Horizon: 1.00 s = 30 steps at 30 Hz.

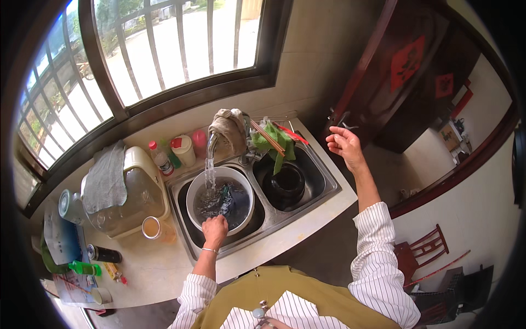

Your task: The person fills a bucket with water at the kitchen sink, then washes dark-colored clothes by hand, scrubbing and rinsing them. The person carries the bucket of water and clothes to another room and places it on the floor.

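Observation:
A white basin (191,197) sits in the left bowl of a steel double sink (269,218). Water pours into it from the faucet (212,144), which has a beige cloth (228,128) draped over it. Dark blue cloth (240,202) lies in the water. My left hand (215,231) is at the basin's near rim with fingers curled; whether it grips the rim or cloth is hidden. To the right of the sink, my right hand (345,146) is raised in the air, holding nothing, its fingers loosely bent and apart.
The right bowl holds a black pot (283,185); green leafy cloth (283,150) and chopsticks (269,137) hang above it. Left of the sink stand a cup of orange liquid (152,228), a dish box (131,205) and bottles (161,158). A dark door (378,70) stands at right.

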Motion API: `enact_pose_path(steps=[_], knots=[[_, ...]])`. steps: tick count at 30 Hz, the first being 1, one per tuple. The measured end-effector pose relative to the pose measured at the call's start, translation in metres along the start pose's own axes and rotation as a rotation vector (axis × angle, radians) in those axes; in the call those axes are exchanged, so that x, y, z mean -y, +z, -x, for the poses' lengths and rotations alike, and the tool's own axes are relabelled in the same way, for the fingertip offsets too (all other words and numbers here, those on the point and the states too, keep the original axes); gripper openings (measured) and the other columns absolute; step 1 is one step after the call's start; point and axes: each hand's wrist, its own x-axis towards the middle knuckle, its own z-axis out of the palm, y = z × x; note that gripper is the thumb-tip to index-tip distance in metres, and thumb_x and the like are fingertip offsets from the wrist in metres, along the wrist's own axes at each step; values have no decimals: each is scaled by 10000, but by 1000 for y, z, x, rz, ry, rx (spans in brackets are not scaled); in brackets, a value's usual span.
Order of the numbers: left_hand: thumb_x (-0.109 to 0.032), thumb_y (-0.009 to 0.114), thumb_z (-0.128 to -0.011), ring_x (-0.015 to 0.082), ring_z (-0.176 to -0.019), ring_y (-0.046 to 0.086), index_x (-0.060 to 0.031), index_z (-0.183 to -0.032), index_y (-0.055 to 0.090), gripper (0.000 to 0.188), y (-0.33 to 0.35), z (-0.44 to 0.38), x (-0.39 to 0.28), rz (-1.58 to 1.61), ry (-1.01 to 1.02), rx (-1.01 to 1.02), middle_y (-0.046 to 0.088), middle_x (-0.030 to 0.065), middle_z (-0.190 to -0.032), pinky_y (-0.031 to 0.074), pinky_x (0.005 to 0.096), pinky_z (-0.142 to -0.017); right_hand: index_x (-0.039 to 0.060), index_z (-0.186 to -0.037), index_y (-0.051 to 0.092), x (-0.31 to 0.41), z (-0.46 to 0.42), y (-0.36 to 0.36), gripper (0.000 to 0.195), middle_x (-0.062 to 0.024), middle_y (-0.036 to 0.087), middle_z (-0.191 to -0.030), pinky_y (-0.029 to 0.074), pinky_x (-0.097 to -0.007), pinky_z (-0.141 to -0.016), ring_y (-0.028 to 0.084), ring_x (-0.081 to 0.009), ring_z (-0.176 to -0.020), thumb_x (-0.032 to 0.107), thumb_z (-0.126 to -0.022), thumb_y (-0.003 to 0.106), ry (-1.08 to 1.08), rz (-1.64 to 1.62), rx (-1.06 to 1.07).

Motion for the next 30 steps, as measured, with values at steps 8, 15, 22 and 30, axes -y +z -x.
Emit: enact_pose_path(steps=[8, 15, 22, 30], knots=[[-239, 597, -829, 283, -775, 635, -104, -754, 659, 167, -9, 0, -8, -10, -44, 27, 677, 82, -755, 459, 434, -694, -25, -1407, 365, -185, 11, 149, 617, -143, 611, -1173, 520, -308, -811, 642, -202, -971, 229, -895, 599, 412, -76, 221], [-184, 641, -772, 264, -762, 604, -105, -748, 654, 84, -9, -2, -14, -11, -97, -65, 651, 57, -721, 444, 410, -699, -98, -1436, 232, -242, -42, 182, 786, -300, 485, -1306, 471, -354, -923, 598, -326, -1090, 165, -810, 629, 226, 269, -74], [-147, 645, -753, 255, -780, 589, -107, -769, 647, 43, -13, -3, -15, 33, -114, -126, 639, 42, -733, 444, 403, -716, -53, -1468, 216, -252, -55, 190, 813, -303, 395, -1389, 437, -355, -973, 532, -324, -1183, 122, -790, 629, 180, 114, -71], [-129, 659, -727, 248, -772, 582, -104, -761, 640, 46, -12, -5, -16, 69, -129, -163, 625, 45, -726, 437, 395, -711, -45, -1370, 373, -261, -62, 193, 642, -171, 561, -1211, 443, -320, -912, 570, -246, -1074, -37, -762, 575, 19, -63, -36]])
